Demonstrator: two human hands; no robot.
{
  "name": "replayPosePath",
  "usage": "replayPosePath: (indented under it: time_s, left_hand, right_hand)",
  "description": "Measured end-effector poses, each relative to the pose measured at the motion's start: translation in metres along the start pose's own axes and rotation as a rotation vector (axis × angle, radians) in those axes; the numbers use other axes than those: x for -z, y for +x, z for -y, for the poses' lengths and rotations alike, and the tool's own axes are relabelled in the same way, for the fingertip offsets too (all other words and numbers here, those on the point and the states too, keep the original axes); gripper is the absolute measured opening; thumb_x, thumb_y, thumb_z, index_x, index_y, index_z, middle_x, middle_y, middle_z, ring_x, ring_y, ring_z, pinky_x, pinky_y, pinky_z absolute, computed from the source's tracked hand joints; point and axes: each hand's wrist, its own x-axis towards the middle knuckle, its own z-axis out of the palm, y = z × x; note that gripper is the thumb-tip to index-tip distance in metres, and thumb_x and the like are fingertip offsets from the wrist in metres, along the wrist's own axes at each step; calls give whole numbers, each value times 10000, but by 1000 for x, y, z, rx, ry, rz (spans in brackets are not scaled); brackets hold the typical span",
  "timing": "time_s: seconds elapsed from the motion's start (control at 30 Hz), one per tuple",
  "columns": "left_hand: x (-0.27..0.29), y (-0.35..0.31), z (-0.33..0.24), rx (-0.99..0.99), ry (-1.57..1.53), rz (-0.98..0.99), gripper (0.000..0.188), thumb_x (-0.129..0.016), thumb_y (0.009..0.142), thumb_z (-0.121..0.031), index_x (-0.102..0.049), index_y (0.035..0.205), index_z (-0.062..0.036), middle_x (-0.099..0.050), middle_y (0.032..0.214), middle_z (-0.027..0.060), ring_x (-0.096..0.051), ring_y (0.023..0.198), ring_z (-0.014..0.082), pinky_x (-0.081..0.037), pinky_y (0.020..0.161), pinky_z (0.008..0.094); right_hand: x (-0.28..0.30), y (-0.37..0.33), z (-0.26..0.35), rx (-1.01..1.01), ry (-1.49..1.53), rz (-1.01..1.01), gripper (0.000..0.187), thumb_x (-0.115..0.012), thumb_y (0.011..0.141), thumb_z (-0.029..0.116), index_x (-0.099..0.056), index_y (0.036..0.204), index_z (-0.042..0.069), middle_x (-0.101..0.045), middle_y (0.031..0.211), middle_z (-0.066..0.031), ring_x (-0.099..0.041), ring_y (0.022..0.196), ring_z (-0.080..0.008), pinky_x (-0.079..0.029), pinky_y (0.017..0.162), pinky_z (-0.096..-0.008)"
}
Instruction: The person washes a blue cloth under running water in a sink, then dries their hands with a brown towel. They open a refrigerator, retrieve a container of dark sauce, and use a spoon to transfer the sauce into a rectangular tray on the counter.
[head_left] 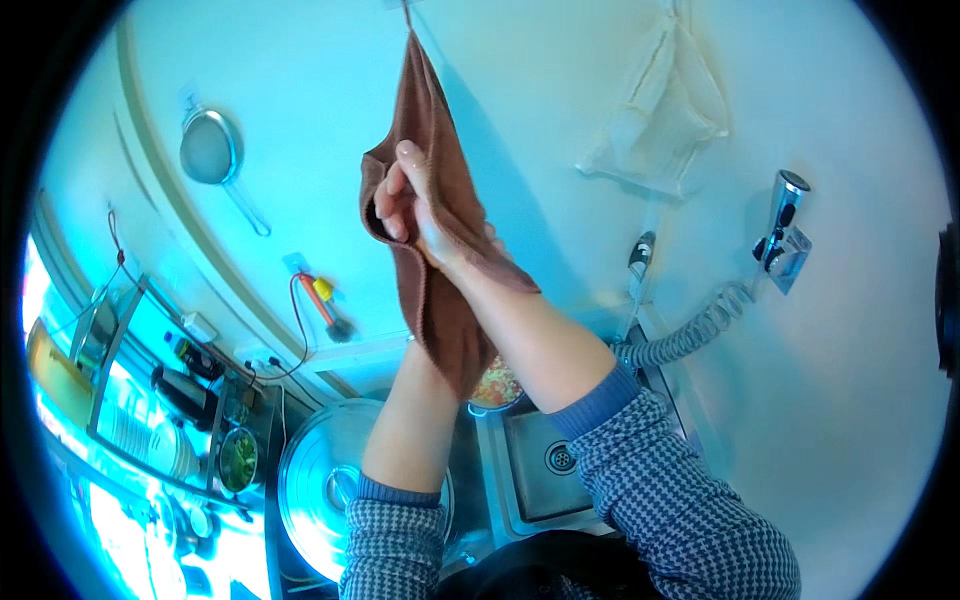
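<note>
A brown towel [440,150] hangs from a cord on the wall in front of me. Coming from the lower right, my right hand [418,200] rests against its front, inside a fold. Its fingers are loosely bent with the thumb apart, and no object shows in the palm. From the lower left my left forearm goes up behind the towel, whose lower end drapes across that wrist. Most of my left hand [491,236] is hidden by the cloth; only a few fingertips show at its right edge, wrapped round the towel behind my right wrist.
Below lie a steel sink [545,510], a large lidded pot [310,490] and a bowl of chopped food [497,388]. A strainer [208,148], an orange-handled brush [318,300], a white mesh bag [660,120] and a hose sprayer [785,210] hang on walls. Left stands a dish rack [115,360].
</note>
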Motion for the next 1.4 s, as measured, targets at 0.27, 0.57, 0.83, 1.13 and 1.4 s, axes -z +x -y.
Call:
replayPosePath:
  time_s: [0.27, 0.57, 0.83, 1.13, 1.4]
  left_hand:
    - [-66, -39, 10, -201, 378, -94, 347, -342, 935, -243, -331, 1235, -68, -405, 1137, 32, -396, 1065, 107, -330, 903, 219]
    - [-59, -17, -13, -122, 524, -68, 359, -355, 930, -252, -333, 1238, -68, -411, 1145, 40, -403, 1065, 117, -336, 903, 231]
    - [-79, 8, -40, -289, 642, -94, 370, -367, 925, -259, -334, 1241, -69, -416, 1153, 47, -410, 1065, 125, -342, 903, 241]
    - [-95, 23, -27, -480, 895, -35, 382, -381, 920, -267, -336, 1244, -69, -421, 1161, 55, -417, 1065, 135, -348, 903, 252]
    - [-83, -14, -9, -581, 1173, 65, 394, -393, 915, -274, -337, 1247, -70, -426, 1168, 62, -423, 1065, 143, -354, 903, 263]
  right_hand:
    - [33, -12, 2, 1021, -1653, -311, 97, -553, 722, 85, -457, 721, 101, -464, 674, -52, -498, 617, -213, -420, 546, -317]
    - [30, -46, -2, 353, -886, -412, 168, -474, 847, 170, -533, 954, 55, -564, 889, -89, -557, 839, -214, -441, 728, -250]
    - [-2, -77, 13, -316, 465, -153, 467, -336, 917, 382, -359, 1251, 57, -409, 1240, -110, -436, 1100, -239, -380, 902, -334]
    - [-12, -70, 10, -207, 430, -148, 538, -340, 900, 433, -317, 1279, 53, -375, 1272, -117, -414, 1127, -248, -374, 923, -364]
    - [-13, -81, 51, -347, 188, -309, 558, -366, 886, 432, -312, 1276, 38, -383, 1269, -124, -426, 1113, -275, -421, 879, -429]
